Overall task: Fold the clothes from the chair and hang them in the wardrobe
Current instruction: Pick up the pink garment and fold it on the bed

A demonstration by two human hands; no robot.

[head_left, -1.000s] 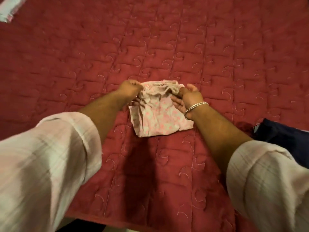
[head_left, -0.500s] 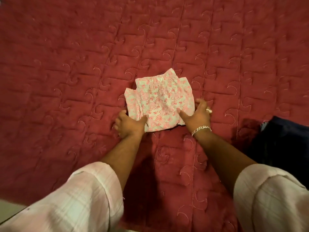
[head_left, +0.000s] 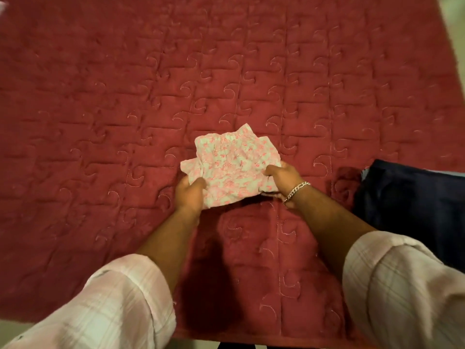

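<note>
A small folded garment (head_left: 234, 165), white with a pink flower print, is raised a little off the red quilted bedspread (head_left: 226, 84). My left hand (head_left: 189, 195) grips its near left corner, thumb on top. My right hand (head_left: 281, 181), with a silver chain bracelet on the wrist, grips its near right edge, fingers curled under the cloth. The garment's far edge is ruffled and points away from me. A shadow lies under its near edge.
A dark navy garment (head_left: 415, 205) lies on the bedspread to the right, close to my right forearm. The near edge of the bed runs along the bottom of the view. A pale floor strip (head_left: 455, 26) shows at the top right.
The garment was folded toward me, then pressed flat on the bed. Now both hands have closed on its near corners and lifted that edge off the bedspread.
</note>
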